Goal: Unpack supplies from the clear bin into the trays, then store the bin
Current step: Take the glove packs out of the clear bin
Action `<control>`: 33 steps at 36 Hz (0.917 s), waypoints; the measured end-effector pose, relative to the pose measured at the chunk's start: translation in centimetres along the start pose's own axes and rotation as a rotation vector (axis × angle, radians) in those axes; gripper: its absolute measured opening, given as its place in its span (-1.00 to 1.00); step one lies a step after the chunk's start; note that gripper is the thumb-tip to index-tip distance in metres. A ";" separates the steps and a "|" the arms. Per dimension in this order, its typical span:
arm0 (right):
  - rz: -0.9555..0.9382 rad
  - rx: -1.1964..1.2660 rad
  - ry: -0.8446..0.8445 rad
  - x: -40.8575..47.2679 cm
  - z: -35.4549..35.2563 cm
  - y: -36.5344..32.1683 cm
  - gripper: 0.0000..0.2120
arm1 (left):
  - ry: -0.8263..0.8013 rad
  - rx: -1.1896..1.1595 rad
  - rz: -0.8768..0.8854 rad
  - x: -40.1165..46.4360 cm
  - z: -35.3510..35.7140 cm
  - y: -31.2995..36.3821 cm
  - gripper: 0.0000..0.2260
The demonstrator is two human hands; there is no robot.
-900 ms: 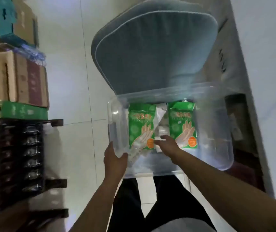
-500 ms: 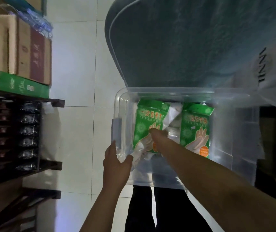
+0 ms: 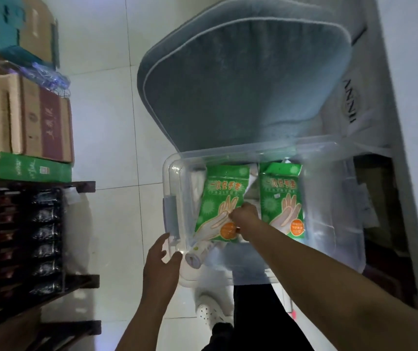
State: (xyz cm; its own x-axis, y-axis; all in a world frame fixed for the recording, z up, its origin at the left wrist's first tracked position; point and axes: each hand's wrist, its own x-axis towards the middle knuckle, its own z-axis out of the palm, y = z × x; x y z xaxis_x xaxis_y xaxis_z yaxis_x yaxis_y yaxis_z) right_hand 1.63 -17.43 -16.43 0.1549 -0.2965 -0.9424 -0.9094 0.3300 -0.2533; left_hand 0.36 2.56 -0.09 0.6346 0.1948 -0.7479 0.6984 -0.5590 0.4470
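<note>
Reading "INNVV" (image 3: 353,101) beside clear bin (image 3: 334,224)

A pale tiled floor (image 3: 106,138) carries the scene. On it at the left stands a dark wooden rack (image 3: 25,239) topped with cardboard boxes (image 3: 25,115) and a green carton (image 3: 33,168). A white shoe (image 3: 209,312) rests on the tiles below the bin.
</note>
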 end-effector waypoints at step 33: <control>-0.559 0.787 0.075 -38.0 -4.1 17.7 -0.71 | -1.170 -0.012 0.400 -7.9 -7.8 3.4 -0.31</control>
State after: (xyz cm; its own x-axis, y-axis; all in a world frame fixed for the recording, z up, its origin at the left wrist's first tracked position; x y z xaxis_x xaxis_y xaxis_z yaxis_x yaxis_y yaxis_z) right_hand -21.93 -4.00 15.78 0.4366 -0.6406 -0.6317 -0.1883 0.6215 -0.7605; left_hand 0.34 5.40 11.14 0.1313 -0.8291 -0.5435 0.5303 -0.4045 0.7451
